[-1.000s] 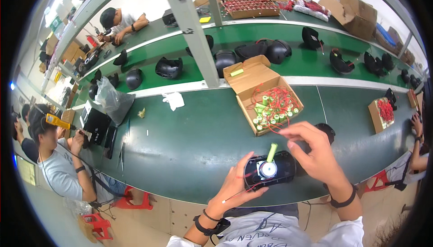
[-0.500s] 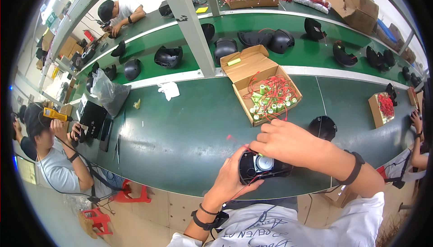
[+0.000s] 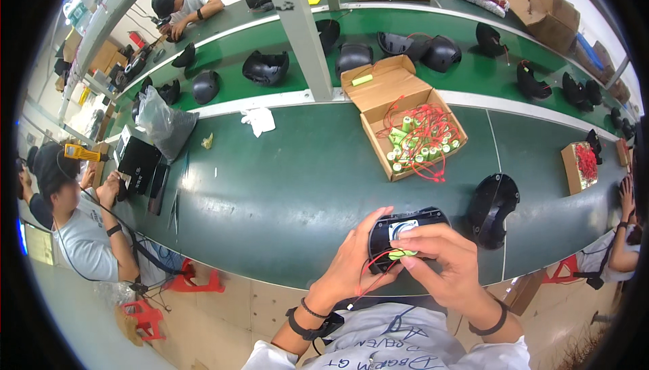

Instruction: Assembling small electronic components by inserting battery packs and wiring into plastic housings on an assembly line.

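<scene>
My left hand (image 3: 348,258) is wrapped round a black curved plastic shell (image 3: 433,216), its hollow side up, low over the near edge of the bench. A silver round part on a white square plate (image 3: 401,227) sits inside the shell, partly behind my fingers. My right hand (image 3: 443,256) pinches a light green battery cell (image 3: 401,254) at the near side of the shell. Whether the cell rests in the shell I cannot tell. Red and black wires (image 3: 370,270) run from there past my left hand, with a small white plug (image 3: 350,306) at a loose end.
Ahead stands an open cardboard box (image 3: 412,168) of green cells with red wires. Another black shell (image 3: 494,211) lies to the right. A plastic bag (image 3: 172,133) and white tissue (image 3: 258,121) are at left. Behind a metal post (image 3: 304,38), more shells sit on a green belt (image 3: 236,96). Co-workers sit around.
My right hand has come down and nearer to me, and the green cell now shows in its fingers. The shell has turned in my left hand. The whole view has shifted slightly.
</scene>
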A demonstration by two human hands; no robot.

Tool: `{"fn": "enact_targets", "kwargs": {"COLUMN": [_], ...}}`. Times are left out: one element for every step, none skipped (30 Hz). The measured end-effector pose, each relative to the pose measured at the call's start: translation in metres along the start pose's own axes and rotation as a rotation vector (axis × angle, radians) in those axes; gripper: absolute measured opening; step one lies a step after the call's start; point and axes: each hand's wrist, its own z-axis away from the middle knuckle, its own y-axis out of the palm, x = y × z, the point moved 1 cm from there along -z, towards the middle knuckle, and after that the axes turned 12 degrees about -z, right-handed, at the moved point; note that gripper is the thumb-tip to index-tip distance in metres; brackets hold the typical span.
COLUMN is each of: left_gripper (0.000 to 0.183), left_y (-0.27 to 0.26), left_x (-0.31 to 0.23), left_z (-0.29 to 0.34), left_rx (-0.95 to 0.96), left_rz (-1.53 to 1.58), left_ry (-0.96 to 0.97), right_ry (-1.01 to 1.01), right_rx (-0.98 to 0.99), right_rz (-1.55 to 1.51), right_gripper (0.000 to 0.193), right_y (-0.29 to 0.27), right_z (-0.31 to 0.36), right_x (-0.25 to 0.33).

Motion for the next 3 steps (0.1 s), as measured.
{"fn": "enact_targets", "kwargs": {"left_gripper": [0.109, 0.111, 0.111], "left_y": [-0.0002, 0.0021, 0.0015], "left_x": [0.0004, 0.0042, 0.0055], "left_z": [0.001, 0.0023, 0.004], "left_rx": [0.014, 0.032, 0.081], "left_rz": [0.023, 0.035, 0.042], "left_ry": [-0.005, 0.011, -0.022], "right_ry": [-0.019, -0.041, -0.035], "right_rx": [0.019, 0.037, 0.035], "right_rz": [0.135, 0.272, 0.244], "right_gripper": [0.035, 0.037, 0.04], "right_y": [-0.0015, -0.0031, -0.003], "right_z": [0.0034, 0.0063, 0.0091], "right_x": [-0.0036, -0.0068, -0.0135]}}
